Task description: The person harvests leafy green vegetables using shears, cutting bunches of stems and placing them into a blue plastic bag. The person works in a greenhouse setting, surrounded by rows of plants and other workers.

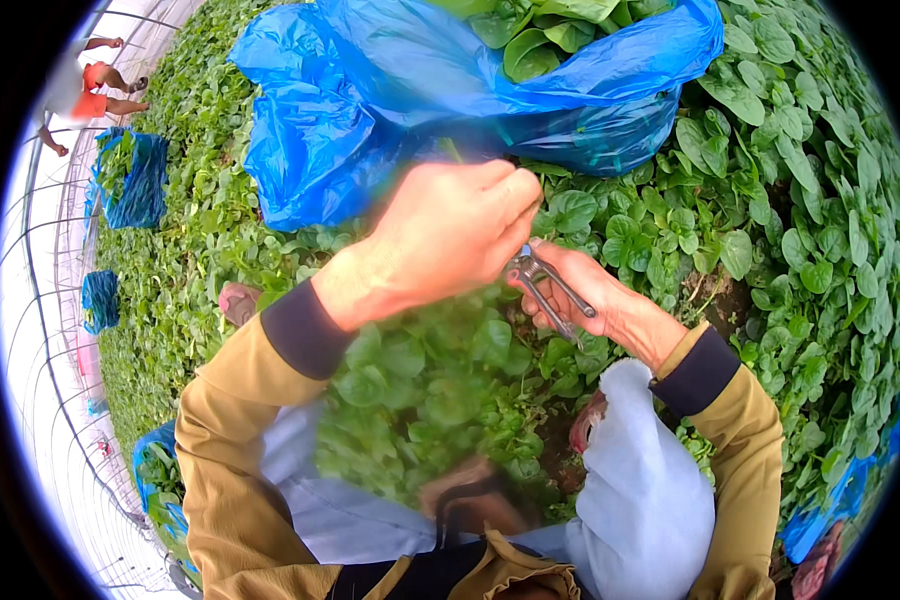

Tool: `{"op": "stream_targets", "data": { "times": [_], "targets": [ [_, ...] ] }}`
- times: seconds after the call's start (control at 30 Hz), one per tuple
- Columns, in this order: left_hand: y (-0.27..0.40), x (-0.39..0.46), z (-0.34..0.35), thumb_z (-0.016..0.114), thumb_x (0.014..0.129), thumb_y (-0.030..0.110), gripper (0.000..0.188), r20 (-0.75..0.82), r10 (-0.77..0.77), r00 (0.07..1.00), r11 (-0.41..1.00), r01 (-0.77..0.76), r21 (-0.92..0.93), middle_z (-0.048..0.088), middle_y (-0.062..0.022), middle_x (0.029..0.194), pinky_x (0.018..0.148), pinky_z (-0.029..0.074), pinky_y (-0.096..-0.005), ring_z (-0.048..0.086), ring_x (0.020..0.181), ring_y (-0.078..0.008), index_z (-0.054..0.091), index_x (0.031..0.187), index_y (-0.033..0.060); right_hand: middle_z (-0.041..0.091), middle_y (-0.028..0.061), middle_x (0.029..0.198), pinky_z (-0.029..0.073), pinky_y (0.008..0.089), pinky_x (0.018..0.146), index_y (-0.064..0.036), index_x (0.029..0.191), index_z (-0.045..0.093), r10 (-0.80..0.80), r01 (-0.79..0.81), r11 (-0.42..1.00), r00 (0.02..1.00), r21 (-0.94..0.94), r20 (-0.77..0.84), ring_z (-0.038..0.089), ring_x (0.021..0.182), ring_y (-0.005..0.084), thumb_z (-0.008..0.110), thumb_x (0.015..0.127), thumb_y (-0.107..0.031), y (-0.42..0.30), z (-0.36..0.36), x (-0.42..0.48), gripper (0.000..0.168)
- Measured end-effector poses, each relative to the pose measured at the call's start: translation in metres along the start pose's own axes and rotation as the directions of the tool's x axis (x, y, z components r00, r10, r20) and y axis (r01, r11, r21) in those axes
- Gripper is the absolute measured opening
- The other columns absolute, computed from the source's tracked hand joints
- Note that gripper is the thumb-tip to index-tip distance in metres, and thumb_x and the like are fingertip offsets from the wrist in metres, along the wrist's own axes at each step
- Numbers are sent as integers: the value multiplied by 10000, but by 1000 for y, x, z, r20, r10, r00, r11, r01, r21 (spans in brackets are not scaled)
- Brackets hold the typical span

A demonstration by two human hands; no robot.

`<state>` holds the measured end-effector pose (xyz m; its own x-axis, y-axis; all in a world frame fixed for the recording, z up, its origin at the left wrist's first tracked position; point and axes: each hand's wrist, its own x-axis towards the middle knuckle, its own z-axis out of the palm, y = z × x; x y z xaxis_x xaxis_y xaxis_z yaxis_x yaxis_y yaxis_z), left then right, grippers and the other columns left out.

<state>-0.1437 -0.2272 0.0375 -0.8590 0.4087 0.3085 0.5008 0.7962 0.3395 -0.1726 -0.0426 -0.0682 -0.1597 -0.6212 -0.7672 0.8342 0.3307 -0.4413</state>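
Observation:
My right hand grips small pruning shears, with the spring and dark handles visible. Just left of it and higher in view, my left hand is curled with its back towards me. Its fingertips are hidden, so I cannot tell if anything is in them. Beyond the left hand lies a large open blue plastic bag, with broad green leaves inside. Low leafy green plants grow beneath my hands and between my knees.
Rows of the same plants spread to the right. Filled blue bags stand at the left, near another person. More blue plastic lies at lower right. A greenhouse wall with hoops curves along the left.

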Motion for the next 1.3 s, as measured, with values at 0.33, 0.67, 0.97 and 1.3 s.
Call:
{"op": "stream_targets", "data": {
  "times": [0.33,0.67,0.97,1.3],
  "targets": [
    [-112,-91,111,609,908,156,313,180,-741,647,636,762,-123,693,-247,1035,858,512,-364,682,945,-328,658,1152,-33,605,85,821,513,329,628,-44,1036,598,23,-23,1000,992,-6,126,592,699,179,299,1032,-501,13,7,18,547],
    [-103,-101,114,613,861,74,369,164,-780,604,586,797,-149,675,-202,1137,915,499,-385,650,1062,-331,595,1203,-61,611,117,827,550,387,673,-30,992,560,77,-98,980,990,175,120,637,724,241,319,1036,-424,-7,14,65,464],
    [-98,-99,122,618,837,46,323,94,-701,707,706,706,-50,672,-199,1097,946,476,-403,617,1084,-352,635,1154,-16,641,150,856,547,388,655,3,1020,563,139,-223,927,952,302,274,647,744,293,330,1026,-414,-5,5,86,478],
    [-113,-104,89,593,916,126,125,-164,-931,327,333,568,-753,581,27,810,656,452,-220,482,700,-49,650,909,14,678,108,878,516,355,601,-43,1072,601,54,-122,903,983,413,174,664,723,237,287,1034,-464,4,-2,73,526]
  ]
}}
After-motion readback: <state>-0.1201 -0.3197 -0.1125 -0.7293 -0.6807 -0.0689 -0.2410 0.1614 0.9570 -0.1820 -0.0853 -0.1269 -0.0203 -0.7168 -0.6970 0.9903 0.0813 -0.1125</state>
